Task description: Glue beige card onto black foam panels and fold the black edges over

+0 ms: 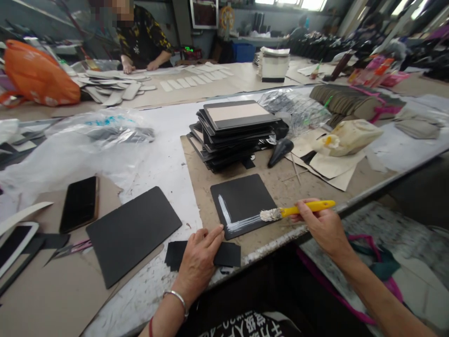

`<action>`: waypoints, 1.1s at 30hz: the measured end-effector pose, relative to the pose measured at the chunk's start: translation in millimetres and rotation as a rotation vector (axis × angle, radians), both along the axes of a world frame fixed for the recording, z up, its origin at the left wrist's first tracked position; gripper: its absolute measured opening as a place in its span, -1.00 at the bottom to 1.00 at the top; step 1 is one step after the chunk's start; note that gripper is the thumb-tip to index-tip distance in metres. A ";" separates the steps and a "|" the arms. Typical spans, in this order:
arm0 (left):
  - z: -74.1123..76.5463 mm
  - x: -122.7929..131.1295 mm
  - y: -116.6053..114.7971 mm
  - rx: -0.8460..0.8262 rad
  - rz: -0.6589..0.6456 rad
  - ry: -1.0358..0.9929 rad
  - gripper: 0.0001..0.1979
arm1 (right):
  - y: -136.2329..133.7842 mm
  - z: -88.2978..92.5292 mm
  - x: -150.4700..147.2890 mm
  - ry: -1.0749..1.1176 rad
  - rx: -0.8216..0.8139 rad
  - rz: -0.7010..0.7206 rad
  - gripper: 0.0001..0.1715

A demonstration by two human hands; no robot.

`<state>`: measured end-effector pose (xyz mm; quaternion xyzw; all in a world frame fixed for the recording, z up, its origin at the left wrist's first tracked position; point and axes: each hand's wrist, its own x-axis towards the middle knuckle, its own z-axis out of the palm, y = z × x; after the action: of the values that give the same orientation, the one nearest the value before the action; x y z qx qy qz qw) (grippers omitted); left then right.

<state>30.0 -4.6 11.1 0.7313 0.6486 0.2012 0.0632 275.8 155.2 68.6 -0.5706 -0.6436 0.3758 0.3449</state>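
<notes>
My right hand (pixel 321 224) grips the yellow handle of a brush (pixel 308 207). White paste coats its bristles, which touch a black panel (pixel 242 196) lying flat before me. White streaks run down the panel's left side and along its near edge. My left hand (pixel 199 255) lies with fingers stretched over a small pile of black strips (pixel 228 254), holding nothing, its fingertips at the panel's near left corner. Farther left lies a larger black panel (pixel 133 234). Beyond the streaked panel stands a stack of black panels (pixel 231 133), the top one bearing a beige piece.
A dark phone (pixel 80 203) and scissors (pixel 72 248) lie at the left. Clear plastic sheeting (pixel 80 154) spreads behind them. A yellowish container (pixel 351 136) sits on the right. Across the table, another person (pixel 143 37) works beside pale cut pieces (pixel 112 86).
</notes>
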 end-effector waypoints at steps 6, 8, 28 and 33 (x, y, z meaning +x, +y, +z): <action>-2.8 -0.6 0.5 0.046 -0.014 0.002 -0.51 | 6.7 -0.3 15.0 -0.042 0.021 -0.040 -0.61; -3.9 -0.9 0.7 0.045 -0.015 0.009 -0.49 | 9.3 1.7 18.4 -0.052 0.038 -0.053 -0.60; -2.7 -1.3 0.8 0.037 -0.012 0.007 -0.42 | 67.5 1.6 -18.2 -0.109 0.127 0.190 -0.60; -4.1 -2.2 -0.3 0.005 -0.015 0.018 -0.39 | 71.5 13.6 -21.9 -0.103 0.192 0.160 -0.62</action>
<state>27.8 -4.9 7.1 0.7382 0.6430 0.1959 0.0571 253.9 226.8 82.2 -0.5003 -0.7370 0.3087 0.3333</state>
